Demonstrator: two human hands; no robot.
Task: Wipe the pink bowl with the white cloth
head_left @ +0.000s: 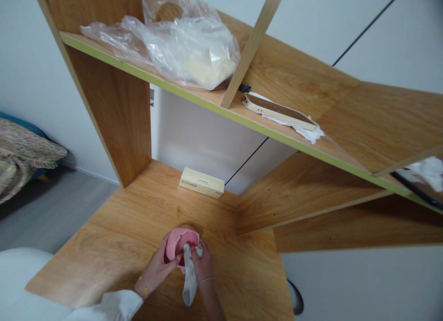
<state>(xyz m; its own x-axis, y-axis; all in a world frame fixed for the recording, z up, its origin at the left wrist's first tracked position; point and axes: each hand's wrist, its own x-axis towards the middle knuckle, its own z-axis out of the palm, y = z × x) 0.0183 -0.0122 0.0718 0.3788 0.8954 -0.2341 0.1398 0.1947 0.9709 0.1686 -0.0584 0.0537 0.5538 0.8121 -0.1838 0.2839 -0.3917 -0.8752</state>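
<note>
Over the wooden desk (pixel 145 228) I hold a pink hollow object (pixel 180 240), rounded and tilted, with its opening turned toward me; its exact kind is unclear. My left hand (pixel 162 263) grips its left side, the thumb over the near rim. A pale grey-white cloth (pixel 189 279), long and sock-like, hangs down from my right hand (pixel 203 263). The fingers of that hand are closed on the cloth at the right side of the opening, and its upper end goes partly inside the pink object. My right fingertips are partly hidden.
A cream box (pixel 201 182) lies at the desk's back edge. Above runs a shelf (pixel 194 97) with a clear plastic bag (pixel 194 48), a slanted wooden strip (pixel 252 48) and a flat cream-edged device (pixel 280 111) on white tissue. A cloth-draped seat (pixel 27 150) stands at left.
</note>
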